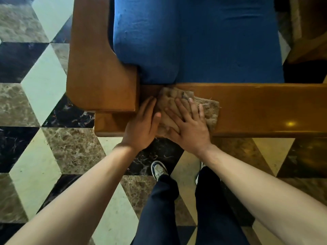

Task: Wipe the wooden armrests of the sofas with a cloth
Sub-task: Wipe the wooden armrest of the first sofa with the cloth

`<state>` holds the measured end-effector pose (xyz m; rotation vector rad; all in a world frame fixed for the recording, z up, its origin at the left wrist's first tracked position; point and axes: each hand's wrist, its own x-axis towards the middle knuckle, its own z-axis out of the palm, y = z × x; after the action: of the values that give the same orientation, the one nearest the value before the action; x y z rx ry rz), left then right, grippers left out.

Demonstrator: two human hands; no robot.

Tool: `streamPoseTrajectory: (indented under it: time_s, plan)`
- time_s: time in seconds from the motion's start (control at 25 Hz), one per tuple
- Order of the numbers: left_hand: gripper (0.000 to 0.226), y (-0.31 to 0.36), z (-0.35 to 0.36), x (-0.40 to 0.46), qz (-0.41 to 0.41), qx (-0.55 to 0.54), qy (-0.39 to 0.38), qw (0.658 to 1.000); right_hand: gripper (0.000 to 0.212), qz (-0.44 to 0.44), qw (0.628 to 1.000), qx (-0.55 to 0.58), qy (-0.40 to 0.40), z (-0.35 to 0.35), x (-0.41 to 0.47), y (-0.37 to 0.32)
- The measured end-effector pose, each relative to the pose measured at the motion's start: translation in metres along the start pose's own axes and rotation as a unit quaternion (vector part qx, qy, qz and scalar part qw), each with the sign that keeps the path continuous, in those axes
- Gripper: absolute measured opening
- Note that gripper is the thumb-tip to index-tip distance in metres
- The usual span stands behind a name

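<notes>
at the middle of the frame the cloth (208,110), a coarse tan weave with a frayed edge, lies flat on the glossy wooden armrest (265,110). the right hand (190,124) presses it with fingers spread flat; the left hand (143,126) lies open at its edge. best to keep even pressure and stroke along the grain. above sits a blue cushion (212,41); below, marble floor (44,85).

The hands (169,121) are covering most of the cloth (209,110), hiding its middle. The armrest (265,108) is running off the right edge, and the blue cushion (194,41) is being cut off at the top.
</notes>
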<state>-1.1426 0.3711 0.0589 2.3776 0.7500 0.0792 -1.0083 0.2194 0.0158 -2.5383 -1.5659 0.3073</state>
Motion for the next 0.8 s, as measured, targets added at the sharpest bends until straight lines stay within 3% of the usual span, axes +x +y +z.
streamPoseTrajectory:
  time_s: [0.08, 0.16, 0.24, 0.28, 0.44, 0.56, 0.68, 0.8]
  plan:
    - [0.058, -0.015, -0.010, -0.017, 0.055, 0.051, -0.036, 0.997, 0.064, -0.024, 1.000, -0.017, -0.003, -0.004, -0.012, 0.024]
    - [0.053, -0.035, -0.016, -0.033, 0.082, 0.102, -0.035, 0.991, 0.066, 0.059, 0.998, -0.001, 0.002, -0.004, -0.004, 0.024]
    - [0.049, -0.053, -0.019, -0.047, 0.049, 0.113, -0.004, 0.992, 0.076, 0.152, 0.988, -0.006, 0.026, 0.005, 0.008, -0.005]
    - [0.047, -0.060, -0.020, -0.052, 0.028, 0.110, 0.012, 0.993, 0.082, 0.153, 0.987, -0.015, 0.039, 0.011, 0.013, -0.025]
    - [0.042, -0.074, -0.022, -0.058, 0.010, 0.105, 0.039, 0.994, 0.092, -0.010, 0.998, -0.007, 0.067, 0.036, 0.015, -0.068]
    - [0.038, -0.073, -0.017, -0.056, 0.006, 0.107, 0.062, 0.992, 0.080, -0.108, 0.990, -0.067, 0.068, 0.032, 0.006, -0.031]
    - [0.037, -0.070, -0.009, -0.052, -0.021, 0.121, 0.086, 0.989, 0.075, -0.103, 0.985, -0.110, 0.085, 0.016, -0.038, 0.038]
    - [0.033, -0.064, -0.001, -0.049, -0.021, 0.139, 0.107, 0.984, 0.094, -0.029, 0.993, -0.096, 0.055, -0.007, -0.068, 0.091]
